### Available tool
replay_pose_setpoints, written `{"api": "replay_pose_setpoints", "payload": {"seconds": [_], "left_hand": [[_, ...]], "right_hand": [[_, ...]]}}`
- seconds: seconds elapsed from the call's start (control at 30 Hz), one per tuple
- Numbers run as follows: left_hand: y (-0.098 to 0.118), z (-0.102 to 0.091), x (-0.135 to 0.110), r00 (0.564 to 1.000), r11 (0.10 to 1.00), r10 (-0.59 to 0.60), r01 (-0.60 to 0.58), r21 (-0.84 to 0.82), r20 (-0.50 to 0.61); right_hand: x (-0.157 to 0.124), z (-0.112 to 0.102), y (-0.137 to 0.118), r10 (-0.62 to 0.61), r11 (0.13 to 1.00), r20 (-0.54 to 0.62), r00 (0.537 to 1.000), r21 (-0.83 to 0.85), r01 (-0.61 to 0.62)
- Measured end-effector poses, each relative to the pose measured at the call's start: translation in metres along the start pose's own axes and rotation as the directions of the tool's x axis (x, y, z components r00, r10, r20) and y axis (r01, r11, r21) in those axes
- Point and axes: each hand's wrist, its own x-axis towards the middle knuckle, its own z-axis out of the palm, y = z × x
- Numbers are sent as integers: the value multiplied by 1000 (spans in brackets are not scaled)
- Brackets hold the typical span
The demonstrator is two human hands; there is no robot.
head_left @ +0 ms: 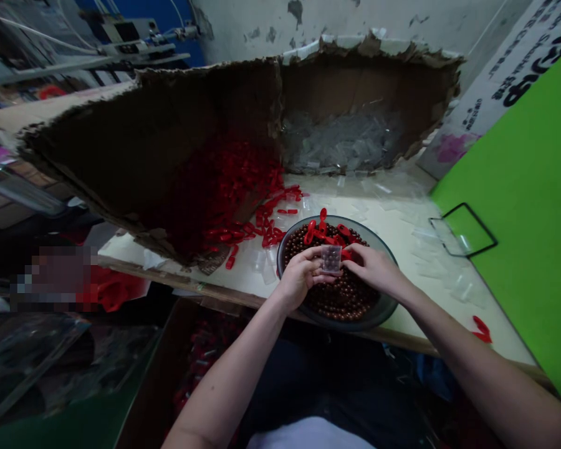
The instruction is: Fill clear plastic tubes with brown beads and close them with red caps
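Observation:
My left hand (302,274) holds a small clear plastic case (331,257) between thumb and fingers; dark round shapes show in or through it, and I cannot tell which. My right hand (374,268) pinches a red plastic piece (346,254) close to the right side of the case, its form mostly hidden by the fingers. Both hands are over a grey bowl (387,307) full of shiny brown beads (348,305). Several red plastic pieces (310,232) lie on top of the beads at the bowl's far side.
A torn cardboard box (215,81) behind the bowl holds a heap of red pieces (229,174) at left and clear plastic pieces (346,140) at right. More lie scattered on the white table (383,199). A green panel (533,206) borders the right side.

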Motion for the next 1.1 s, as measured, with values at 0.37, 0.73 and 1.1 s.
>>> {"api": "replay_pose_setpoints", "payload": {"seconds": [0.37,0.73,1.1], "left_hand": [[-1,-2,0,1000,1000,-9,9,11,-11],[-3,-1,4,999,998,-35,36,50,-30],[0,2,6,995,993,-78,83,83,-56]], "right_hand": [[-18,-28,-14,105,654,51,993,749,-107],[-14,-24,-10,234,374,39,972,919,-127],[-4,-28,-12,156,459,19,988,884,-90]]}}
